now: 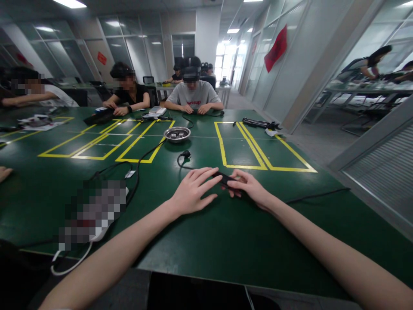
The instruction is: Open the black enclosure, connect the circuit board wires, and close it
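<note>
My right hand [250,187] is closed on a small black oblong block [225,178], with the thumb on top and the fingers curled beneath. My left hand [196,191] is spread out, palm down. Its fingertips lie over the block's left end; whether they press on it I cannot tell. A black cable with a plug [185,154] curves over the green table [206,249] and runs under my left hand. Another length of black cable [318,196] stretches from near my right wrist toward the table's right side.
A metal bowl [177,134] holding small metal parts stands ahead. Yellow tape outlines [245,167] mark the tabletop. A folded black tripod-like item [261,124] lies at the far right. To the left is a blurred object [93,215] with cables. A person [193,92] sits opposite.
</note>
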A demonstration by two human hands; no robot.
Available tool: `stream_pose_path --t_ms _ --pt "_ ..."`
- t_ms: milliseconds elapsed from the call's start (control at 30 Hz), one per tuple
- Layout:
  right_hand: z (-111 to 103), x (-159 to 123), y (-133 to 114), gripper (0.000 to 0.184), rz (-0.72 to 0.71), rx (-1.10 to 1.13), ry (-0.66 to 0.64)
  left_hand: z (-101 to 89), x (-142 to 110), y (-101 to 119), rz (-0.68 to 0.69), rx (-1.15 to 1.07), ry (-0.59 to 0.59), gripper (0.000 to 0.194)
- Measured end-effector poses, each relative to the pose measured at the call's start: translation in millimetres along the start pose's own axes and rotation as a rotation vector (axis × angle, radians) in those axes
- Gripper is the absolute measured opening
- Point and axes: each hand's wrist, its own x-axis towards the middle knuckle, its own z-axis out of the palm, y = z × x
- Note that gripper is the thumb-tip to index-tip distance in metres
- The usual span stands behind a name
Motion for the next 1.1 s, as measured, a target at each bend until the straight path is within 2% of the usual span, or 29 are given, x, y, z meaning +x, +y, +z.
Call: stream_pose_path --t_ms 67,200,300,367,433,533,600,700,767,833,1000,1100 --pt "-18.1 8.0 -0.7 0.052 -0.030 0.087 0.233 -1.9 -1.2 -0.4 -0.002 -0.010 0.025 0.043" --pt "-64.3 16.5 -4.3 0.059 -0.196 0.066 0.716 -0.3 -4.7 -4.5 0.015 -0.066 -0.068 0.033" --pt "-95.8 10.6 -5.1 0.053 -0.326 -0.186 0.994 1.0 -5.0 -5.5 0.011 -0.096 -0.155 0.029" --pt "-112.3 2.9 -3.2 0.044 -0.326 -0.465 1.090 0.5 -4.3 -4.3 0.000 -0.120 -0.202 0.029" --pt "-125.7 -4.1 1.4 0.036 -0.227 -0.749 1.096 -0.4 -3.9 -2.9 -0.016 -0.149 -0.255 0.029" --pt "-141.5 -8.6 12.0 0.029 -0.027 -1.007 0.987 -0.2 -4.7 -2.5 -0.039 -0.184 -0.328 0.027" --pt "-149.5 -8.1 19.6 0.028 0.025 -1.046 0.887 0.9 -5.9 -3.6 -0.048 -0.191 -0.360 0.026" --pt "-156.6 -5.9 28.1 0.031 -0.029 -1.011 0.756 2.7 -7.2 -5.2 -0.057 -0.197 -0.393 0.026" --pt "-159.0 -4.2 31.1 0.033 -0.041 -1.014 0.726 3.1 -7.4 -5.6 -0.067 -0.207 -0.402 0.026" --pt "-161.2 -2.2 32.8 0.034 0.009 -1.057 0.762 2.8 -7.3 -5.3 -0.078 -0.216 -0.402 0.026" --pt "-171.1 2.0 36.9 0.032 0.167 -1.146 0.998 2.2 -7.3 -4.8 -0.093 -0.238 -0.408 0.027" --pt "-177.3 2.0 40.7 0.032 0.200 -1.157 1.032 2.8 -8.0 -5.6 -0.106 -0.248 -0.411 0.027"
